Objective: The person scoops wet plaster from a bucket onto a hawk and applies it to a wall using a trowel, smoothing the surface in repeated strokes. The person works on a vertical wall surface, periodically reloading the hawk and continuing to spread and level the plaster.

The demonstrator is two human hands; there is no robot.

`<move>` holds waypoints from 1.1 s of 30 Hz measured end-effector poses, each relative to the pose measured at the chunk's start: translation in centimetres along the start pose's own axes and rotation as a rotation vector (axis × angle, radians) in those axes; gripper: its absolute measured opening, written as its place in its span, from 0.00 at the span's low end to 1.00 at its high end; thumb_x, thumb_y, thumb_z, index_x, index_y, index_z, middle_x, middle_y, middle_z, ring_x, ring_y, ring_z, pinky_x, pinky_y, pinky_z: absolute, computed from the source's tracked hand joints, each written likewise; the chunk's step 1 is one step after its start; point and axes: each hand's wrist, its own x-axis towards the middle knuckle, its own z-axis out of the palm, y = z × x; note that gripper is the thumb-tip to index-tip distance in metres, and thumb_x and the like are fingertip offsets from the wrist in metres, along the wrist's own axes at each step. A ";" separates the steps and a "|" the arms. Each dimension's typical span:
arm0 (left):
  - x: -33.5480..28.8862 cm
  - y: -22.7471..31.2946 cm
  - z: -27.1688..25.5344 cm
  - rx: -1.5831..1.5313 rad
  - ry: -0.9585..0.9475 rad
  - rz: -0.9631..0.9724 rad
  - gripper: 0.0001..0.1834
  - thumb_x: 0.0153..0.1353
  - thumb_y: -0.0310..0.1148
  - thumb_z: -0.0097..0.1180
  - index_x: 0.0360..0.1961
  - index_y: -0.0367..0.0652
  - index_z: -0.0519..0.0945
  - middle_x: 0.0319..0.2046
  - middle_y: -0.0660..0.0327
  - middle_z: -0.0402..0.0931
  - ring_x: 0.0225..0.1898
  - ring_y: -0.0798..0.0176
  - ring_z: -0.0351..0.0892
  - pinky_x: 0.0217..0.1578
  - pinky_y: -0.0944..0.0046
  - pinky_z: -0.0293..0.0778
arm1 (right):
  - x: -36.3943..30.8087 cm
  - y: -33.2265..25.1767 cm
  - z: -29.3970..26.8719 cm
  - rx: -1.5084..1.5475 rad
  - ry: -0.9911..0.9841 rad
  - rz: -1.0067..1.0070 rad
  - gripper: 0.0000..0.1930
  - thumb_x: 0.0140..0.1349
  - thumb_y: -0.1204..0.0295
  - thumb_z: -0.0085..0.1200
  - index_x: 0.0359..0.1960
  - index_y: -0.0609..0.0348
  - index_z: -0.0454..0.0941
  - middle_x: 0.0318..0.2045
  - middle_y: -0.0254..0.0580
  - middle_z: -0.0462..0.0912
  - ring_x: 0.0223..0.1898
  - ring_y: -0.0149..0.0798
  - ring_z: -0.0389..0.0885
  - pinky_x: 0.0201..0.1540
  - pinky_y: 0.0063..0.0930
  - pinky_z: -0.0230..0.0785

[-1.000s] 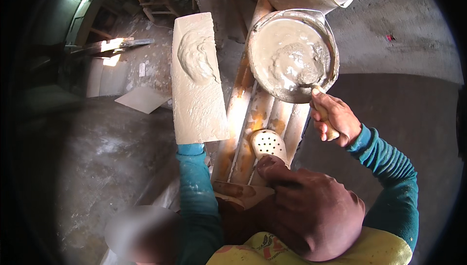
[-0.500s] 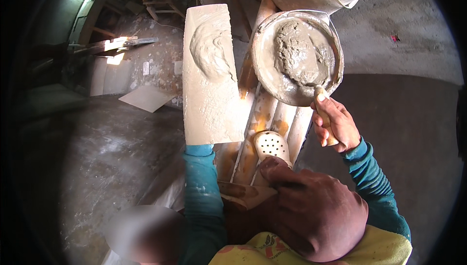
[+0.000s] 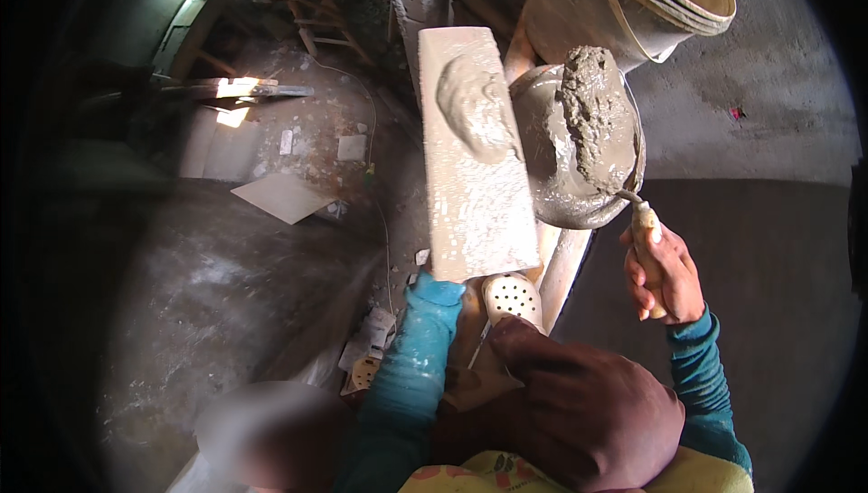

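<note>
My right hand (image 3: 667, 271) is wrapped round the wooden handle of a trowel (image 3: 646, 231). A long heap of wet grey mortar (image 3: 595, 118) covers the trowel's blade, which is over a round bucket (image 3: 592, 220) of the same wet mix. To the left, my left forearm (image 3: 429, 339) reaches beneath a long rectangular hawk (image 3: 479, 222), and the hawk hides that hand and its fingers. The hawk rests on this arm, with a mound of mortar (image 3: 472, 104) toward its far end. Its right edge overlaps the bucket from above.
A larger pale bucket (image 3: 588, 18) stands behind the mortar bucket, near the grey wall (image 3: 778, 86). Planks and my perforated clog (image 3: 513, 301) are under the hawk. A flat square board (image 3: 282, 197) lies on the floor at left, with wooden framing (image 3: 316, 23) farther back.
The trowel has come up out of the mix with a load of mortar, and my right hand has shifted right and nearer. The hawk has moved right, partly over the bucket.
</note>
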 end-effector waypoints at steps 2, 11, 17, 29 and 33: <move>0.2 -0.1 1.7 0.057 -0.019 0.033 0.30 0.77 0.46 0.48 0.72 0.39 0.66 0.65 0.49 0.72 0.64 0.51 0.75 0.63 0.48 0.75 | -0.8 -2.1 1.6 0.009 0.006 -0.006 0.25 0.73 0.54 0.49 0.52 0.69 0.69 0.22 0.39 0.72 0.08 0.27 0.66 0.08 0.22 0.65; 3.1 -1.9 9.6 -0.253 -0.134 0.203 0.29 0.75 0.41 0.52 0.71 0.37 0.66 0.65 0.50 0.71 0.65 0.54 0.74 0.64 0.51 0.75 | -3.4 -3.8 8.2 -0.459 0.152 -0.256 0.23 0.70 0.68 0.58 0.61 0.70 0.71 0.36 0.38 0.80 0.29 0.29 0.76 0.33 0.25 0.70; 9.4 -11.2 8.6 -1.040 -0.311 0.014 0.30 0.79 0.50 0.37 0.71 0.39 0.66 0.64 0.51 0.73 0.64 0.53 0.75 0.65 0.51 0.73 | -2.2 -2.5 10.0 -0.962 0.264 -0.601 0.25 0.67 0.71 0.58 0.62 0.75 0.71 0.39 0.68 0.83 0.42 0.62 0.86 0.47 0.41 0.77; 8.9 -6.6 4.9 0.227 -0.030 0.496 0.30 0.77 0.53 0.43 0.70 0.44 0.68 0.65 0.53 0.73 0.65 0.51 0.73 0.66 0.51 0.71 | -5.1 -3.4 10.0 -0.889 0.197 -0.648 0.29 0.72 0.64 0.58 0.66 0.74 0.69 0.32 0.42 0.81 0.32 0.30 0.77 0.39 0.26 0.72; 8.0 -4.1 3.7 0.503 0.077 0.541 0.31 0.75 0.50 0.47 0.71 0.44 0.67 0.67 0.53 0.70 0.67 0.50 0.70 0.68 0.51 0.68 | -6.0 -4.0 9.5 -0.792 0.157 -0.561 0.32 0.72 0.61 0.58 0.68 0.74 0.67 0.25 0.33 0.77 0.21 0.23 0.70 0.26 0.21 0.64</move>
